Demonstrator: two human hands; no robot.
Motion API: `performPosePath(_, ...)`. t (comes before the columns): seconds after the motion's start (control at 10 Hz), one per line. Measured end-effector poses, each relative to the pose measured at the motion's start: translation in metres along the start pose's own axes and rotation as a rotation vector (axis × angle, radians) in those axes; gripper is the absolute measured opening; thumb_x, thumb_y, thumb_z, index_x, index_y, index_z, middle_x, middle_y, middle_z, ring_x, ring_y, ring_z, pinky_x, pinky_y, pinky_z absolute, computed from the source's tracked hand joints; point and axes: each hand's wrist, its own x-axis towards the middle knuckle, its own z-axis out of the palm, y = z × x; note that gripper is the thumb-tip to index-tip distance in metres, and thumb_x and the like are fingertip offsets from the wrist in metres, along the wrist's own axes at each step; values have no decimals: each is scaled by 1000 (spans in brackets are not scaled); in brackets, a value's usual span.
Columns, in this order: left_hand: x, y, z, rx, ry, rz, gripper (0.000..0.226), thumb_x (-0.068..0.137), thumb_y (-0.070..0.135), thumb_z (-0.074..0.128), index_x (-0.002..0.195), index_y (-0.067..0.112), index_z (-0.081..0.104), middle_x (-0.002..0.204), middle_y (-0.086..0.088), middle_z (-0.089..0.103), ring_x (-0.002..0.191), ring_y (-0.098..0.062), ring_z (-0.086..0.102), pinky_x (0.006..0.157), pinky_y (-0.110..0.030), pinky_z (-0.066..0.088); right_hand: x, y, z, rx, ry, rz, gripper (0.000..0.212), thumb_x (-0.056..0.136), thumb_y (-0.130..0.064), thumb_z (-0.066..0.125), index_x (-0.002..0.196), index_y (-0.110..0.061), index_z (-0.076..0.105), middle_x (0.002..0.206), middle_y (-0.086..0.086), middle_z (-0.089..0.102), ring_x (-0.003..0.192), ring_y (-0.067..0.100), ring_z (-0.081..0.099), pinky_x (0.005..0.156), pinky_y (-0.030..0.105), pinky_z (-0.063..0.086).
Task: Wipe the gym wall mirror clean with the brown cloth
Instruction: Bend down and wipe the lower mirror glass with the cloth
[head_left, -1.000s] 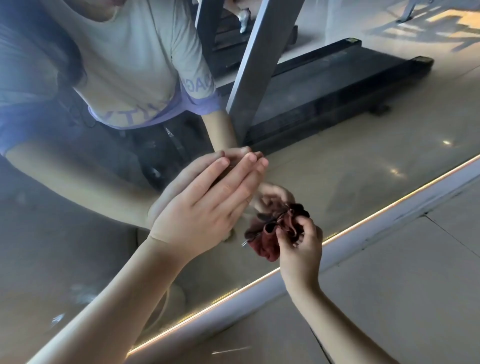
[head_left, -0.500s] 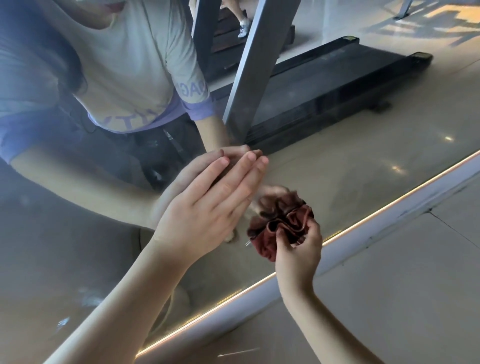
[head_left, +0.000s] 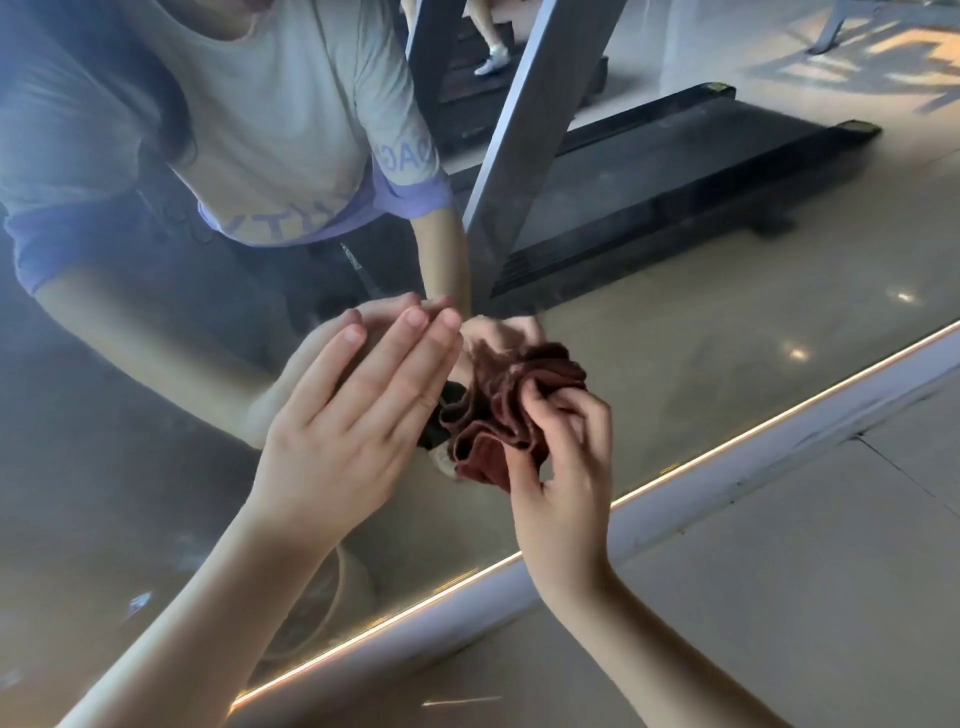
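Note:
The wall mirror (head_left: 701, 374) fills most of the view, its glass hazy and smeared at the left. My left hand (head_left: 343, 431) lies flat against the glass with straight fingers pointing up and right. Just to its right, my right hand (head_left: 566, 467) grips the bunched brown cloth (head_left: 498, 415) in curled fingers and holds it at the mirror's surface. The cloth is crumpled into folds, and its far side meets its own reflection.
A pale frame strip (head_left: 727, 483) with a lit line runs diagonally along the mirror's lower edge. Below it lies tiled floor (head_left: 779, 623). The glass reflects a person in a grey shirt, a treadmill (head_left: 675, 171) and a slanted grey post (head_left: 524, 135).
My right hand has shifted a little up and right along the glass, and its fingers have worked the cloth into a different bunch. My left hand stays flat on the mirror.

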Motion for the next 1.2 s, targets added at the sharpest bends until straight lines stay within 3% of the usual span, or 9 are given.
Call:
performPosePath(0.2,2,-4,6,125,-5,47,63,93,6,54,152,2,35,160,-14,31,154,-26,12,126,-41,5,32,-7,-3,-5,198,39,27,85,12,63,108,2,70,115,16,53,105,26,58,95,21,42)
performPosePath(0.4,2,-10,10,334,83,117,63,93,12,51,153,0,31,168,-5,-2,155,-17,0,126,-34,3,33,0,-13,-62,-23,-214,32,86,4,59,112,-6,73,117,3,52,98,33,61,85,41,52)
performPosePath(0.5,3,-11,13,302,67,122,65,95,11,45,154,-1,21,167,-2,-10,154,-15,-5,125,-32,-1,49,-2,-11,-27,229,-25,26,86,11,64,110,4,69,113,20,56,111,7,55,96,22,44)
performPosePath(0.6,2,-10,13,215,63,116,71,95,8,48,158,4,15,168,-3,1,155,-17,3,126,-36,6,15,-13,4,-26,129,30,24,85,7,63,107,2,69,116,17,53,103,20,59,94,17,42)
performPosePath(0.7,2,-9,13,239,122,144,67,95,6,49,156,1,21,167,-8,9,155,-19,6,126,-37,10,9,-13,3,9,-31,-86,26,84,1,58,106,-2,71,116,5,49,88,33,62,83,35,52)
performPosePath(0.8,3,-7,11,161,61,96,71,94,3,51,157,2,18,165,-12,12,155,-23,4,126,-40,5,31,0,-5,-19,98,-51,20,86,3,63,105,1,71,114,14,54,97,30,62,89,32,51)
performPosePath(0.9,0,-4,10,104,3,66,73,95,5,49,158,5,14,164,-14,10,155,-24,2,126,-41,0,25,4,-2,35,248,275,18,87,3,65,105,2,66,115,16,53,104,29,61,86,44,53)
performPosePath(1.1,1,-10,16,234,116,138,69,96,10,46,157,3,15,168,-2,-2,154,-16,3,126,-35,8,18,-22,1,97,76,51,35,76,14,71,110,3,67,112,20,53,106,-1,51,94,12,41)
performPosePath(1.2,1,-10,17,291,145,170,66,95,11,52,154,-2,27,168,-9,4,155,-21,7,126,-38,9,39,-9,-3,118,261,252,34,86,-2,70,119,1,63,114,9,50,103,19,60,88,22,50)
